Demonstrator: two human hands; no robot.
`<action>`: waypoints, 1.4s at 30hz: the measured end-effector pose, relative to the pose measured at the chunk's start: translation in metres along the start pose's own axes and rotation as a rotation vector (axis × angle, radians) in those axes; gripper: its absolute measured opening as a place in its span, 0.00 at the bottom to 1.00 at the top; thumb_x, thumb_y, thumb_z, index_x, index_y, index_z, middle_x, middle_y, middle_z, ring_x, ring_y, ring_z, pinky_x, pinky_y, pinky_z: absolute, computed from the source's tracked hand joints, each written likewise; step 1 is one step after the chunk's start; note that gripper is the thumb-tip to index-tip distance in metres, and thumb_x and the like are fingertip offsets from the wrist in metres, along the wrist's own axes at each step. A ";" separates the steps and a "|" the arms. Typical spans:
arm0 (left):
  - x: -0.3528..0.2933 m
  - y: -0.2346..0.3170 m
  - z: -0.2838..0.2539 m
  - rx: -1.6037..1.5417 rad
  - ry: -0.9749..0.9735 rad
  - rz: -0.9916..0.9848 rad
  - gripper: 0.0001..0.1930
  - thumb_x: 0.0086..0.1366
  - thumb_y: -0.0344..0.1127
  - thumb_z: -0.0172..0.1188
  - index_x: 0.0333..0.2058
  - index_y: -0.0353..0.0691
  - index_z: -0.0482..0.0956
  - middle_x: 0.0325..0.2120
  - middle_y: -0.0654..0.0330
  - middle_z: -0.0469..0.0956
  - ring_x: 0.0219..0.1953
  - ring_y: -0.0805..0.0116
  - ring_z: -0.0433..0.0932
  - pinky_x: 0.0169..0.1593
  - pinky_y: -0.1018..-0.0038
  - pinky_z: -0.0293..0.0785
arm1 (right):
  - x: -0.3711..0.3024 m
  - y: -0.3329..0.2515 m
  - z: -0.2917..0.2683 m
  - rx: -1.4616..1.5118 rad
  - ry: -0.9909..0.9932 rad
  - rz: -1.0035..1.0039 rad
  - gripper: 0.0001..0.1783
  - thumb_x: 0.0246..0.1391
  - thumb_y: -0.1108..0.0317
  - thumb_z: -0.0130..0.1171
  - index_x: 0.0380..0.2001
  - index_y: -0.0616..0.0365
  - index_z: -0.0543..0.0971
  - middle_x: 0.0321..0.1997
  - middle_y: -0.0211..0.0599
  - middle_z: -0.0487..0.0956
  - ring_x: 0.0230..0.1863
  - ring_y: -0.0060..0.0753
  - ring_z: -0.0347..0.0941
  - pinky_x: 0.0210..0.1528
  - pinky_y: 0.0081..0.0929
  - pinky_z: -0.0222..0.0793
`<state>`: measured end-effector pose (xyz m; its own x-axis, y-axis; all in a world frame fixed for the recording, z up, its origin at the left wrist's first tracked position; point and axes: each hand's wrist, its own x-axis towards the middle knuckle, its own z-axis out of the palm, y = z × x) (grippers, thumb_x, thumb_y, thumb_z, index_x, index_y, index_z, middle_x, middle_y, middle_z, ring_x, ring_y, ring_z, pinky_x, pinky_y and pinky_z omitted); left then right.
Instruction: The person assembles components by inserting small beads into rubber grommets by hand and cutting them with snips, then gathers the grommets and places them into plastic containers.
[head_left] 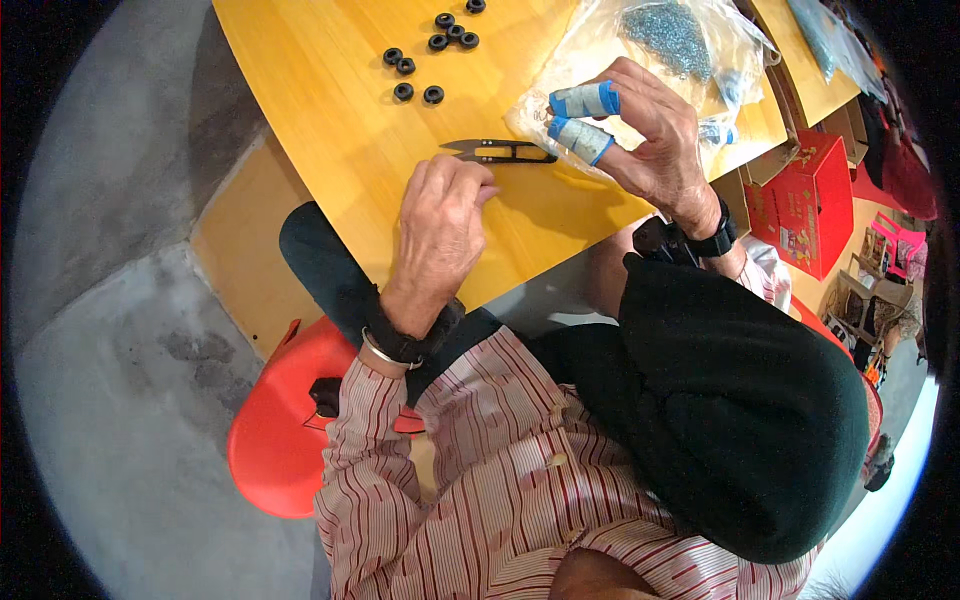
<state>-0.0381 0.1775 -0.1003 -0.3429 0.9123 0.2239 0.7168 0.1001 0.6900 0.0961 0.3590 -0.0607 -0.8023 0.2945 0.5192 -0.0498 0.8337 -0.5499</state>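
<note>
My left hand (440,215) is over the yellow table, its fingers curled together. Whatever they may hold is hidden. Just beyond it lies a pair of black thread snips (500,151) with pointed blades toward the left. Blue and pale tape wraps the thumb and index finger of my right hand (655,140). Their tips are drawn close together over the edge of a clear plastic bag (565,70), and anything between them is too small to make out. Blue-grey small pieces (670,40) are heaped in the bag.
Several black rings (438,42) lie scattered at the far side of the yellow table (320,100). Right of the table stands a red box (815,205). A red stool (285,430) is at my left, and a dark cloth (740,410) shows at my right.
</note>
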 end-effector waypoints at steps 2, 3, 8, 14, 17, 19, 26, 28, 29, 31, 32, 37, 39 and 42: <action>0.003 -0.001 -0.004 0.075 -0.014 0.047 0.07 0.51 0.23 0.62 0.30 0.34 0.76 0.28 0.54 0.74 0.34 0.55 0.74 0.38 0.66 0.71 | -0.001 -0.001 0.000 -0.003 -0.005 0.011 0.10 0.40 0.71 0.68 0.30 0.57 0.81 0.23 0.31 0.75 0.25 0.33 0.68 0.28 0.28 0.65; 0.005 0.000 -0.005 0.079 -0.014 0.047 0.07 0.51 0.23 0.62 0.30 0.34 0.76 0.28 0.54 0.74 0.34 0.55 0.74 0.38 0.66 0.71 | -0.002 -0.001 0.000 -0.001 -0.003 0.010 0.10 0.40 0.71 0.68 0.30 0.57 0.81 0.23 0.31 0.75 0.25 0.33 0.68 0.28 0.28 0.65; 0.018 -0.007 -0.020 -0.036 -0.058 -0.040 0.09 0.54 0.28 0.62 0.35 0.36 0.76 0.27 0.54 0.73 0.33 0.54 0.73 0.37 0.65 0.71 | -0.002 -0.001 -0.004 -0.009 -0.004 0.025 0.11 0.39 0.72 0.67 0.30 0.56 0.80 0.25 0.32 0.77 0.27 0.34 0.70 0.29 0.28 0.66; 0.043 -0.022 -0.030 0.087 0.062 -0.188 0.11 0.54 0.29 0.62 0.37 0.38 0.76 0.28 0.54 0.74 0.30 0.60 0.76 0.34 0.68 0.72 | -0.009 0.003 -0.008 -0.018 -0.055 0.057 0.11 0.43 0.71 0.68 0.33 0.58 0.82 0.26 0.34 0.78 0.30 0.31 0.73 0.32 0.25 0.69; 0.052 -0.027 -0.023 0.105 0.078 -0.138 0.12 0.53 0.28 0.63 0.38 0.37 0.76 0.28 0.54 0.74 0.31 0.58 0.76 0.35 0.67 0.72 | -0.009 0.002 -0.008 -0.069 -0.079 0.048 0.11 0.43 0.70 0.68 0.34 0.57 0.82 0.26 0.34 0.78 0.30 0.30 0.73 0.32 0.25 0.69; 0.056 -0.031 -0.016 0.233 0.096 -0.017 0.11 0.55 0.31 0.63 0.39 0.38 0.78 0.25 0.56 0.73 0.25 0.63 0.74 0.31 0.71 0.72 | -0.009 0.003 -0.007 -0.070 -0.087 0.033 0.11 0.43 0.70 0.68 0.34 0.57 0.82 0.26 0.34 0.78 0.30 0.30 0.73 0.32 0.25 0.69; 0.062 -0.027 -0.014 0.258 0.044 -0.086 0.11 0.52 0.28 0.64 0.36 0.34 0.76 0.29 0.51 0.74 0.34 0.54 0.76 0.38 0.65 0.72 | -0.011 0.007 -0.006 -0.109 -0.119 -0.008 0.13 0.42 0.69 0.68 0.35 0.57 0.82 0.27 0.33 0.78 0.29 0.29 0.73 0.31 0.25 0.70; 0.059 -0.016 -0.020 0.051 -0.006 -0.262 0.08 0.55 0.26 0.62 0.35 0.34 0.77 0.30 0.56 0.75 0.34 0.64 0.76 0.38 0.72 0.73 | -0.011 0.007 -0.006 -0.101 -0.108 -0.003 0.13 0.42 0.69 0.68 0.35 0.57 0.82 0.27 0.33 0.78 0.29 0.29 0.73 0.31 0.25 0.70; 0.057 -0.014 -0.023 0.051 -0.009 -0.262 0.08 0.55 0.26 0.62 0.35 0.34 0.77 0.30 0.56 0.75 0.34 0.64 0.76 0.38 0.72 0.73 | -0.011 0.007 -0.005 -0.092 -0.098 0.002 0.13 0.41 0.69 0.69 0.35 0.57 0.82 0.26 0.33 0.78 0.29 0.29 0.72 0.31 0.25 0.69; 0.052 -0.012 -0.030 -0.571 -0.025 -0.400 0.09 0.58 0.23 0.59 0.39 0.34 0.76 0.33 0.62 0.75 0.36 0.75 0.74 0.41 0.79 0.72 | -0.009 0.005 -0.003 -0.059 -0.055 -0.008 0.12 0.39 0.71 0.67 0.32 0.58 0.80 0.24 0.34 0.75 0.28 0.34 0.70 0.31 0.28 0.68; 0.049 -0.009 -0.032 -0.571 -0.029 -0.399 0.09 0.58 0.23 0.59 0.39 0.34 0.76 0.33 0.62 0.75 0.36 0.75 0.74 0.41 0.79 0.72 | -0.008 0.004 -0.003 -0.027 -0.013 -0.020 0.11 0.36 0.73 0.66 0.29 0.58 0.78 0.23 0.35 0.73 0.26 0.38 0.68 0.30 0.31 0.66; 0.036 0.006 -0.041 -0.978 0.041 -0.300 0.16 0.59 0.19 0.55 0.48 0.30 0.71 0.38 0.60 0.74 0.42 0.76 0.72 0.49 0.81 0.68 | -0.006 0.003 -0.004 -0.058 -0.085 -0.027 0.13 0.40 0.69 0.69 0.33 0.57 0.82 0.26 0.33 0.77 0.28 0.31 0.72 0.31 0.26 0.69; 0.032 0.009 -0.042 -0.998 0.051 -0.290 0.16 0.59 0.19 0.54 0.48 0.30 0.71 0.39 0.60 0.74 0.42 0.75 0.72 0.50 0.81 0.68 | -0.004 0.000 -0.003 -0.047 -0.085 -0.031 0.14 0.40 0.69 0.69 0.33 0.57 0.81 0.26 0.33 0.77 0.28 0.31 0.72 0.31 0.26 0.69; 0.029 0.010 -0.041 -0.982 0.036 -0.303 0.17 0.61 0.21 0.54 0.50 0.30 0.70 0.40 0.58 0.74 0.42 0.75 0.73 0.50 0.80 0.68 | -0.003 0.000 -0.001 -0.040 -0.082 -0.066 0.14 0.40 0.69 0.69 0.33 0.58 0.81 0.26 0.34 0.77 0.28 0.33 0.72 0.31 0.27 0.69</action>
<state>-0.0661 0.1883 -0.0587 -0.4564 0.8887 -0.0443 -0.2104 -0.0594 0.9758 0.0994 0.3585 -0.0616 -0.8441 0.2008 0.4972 -0.0813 0.8686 -0.4888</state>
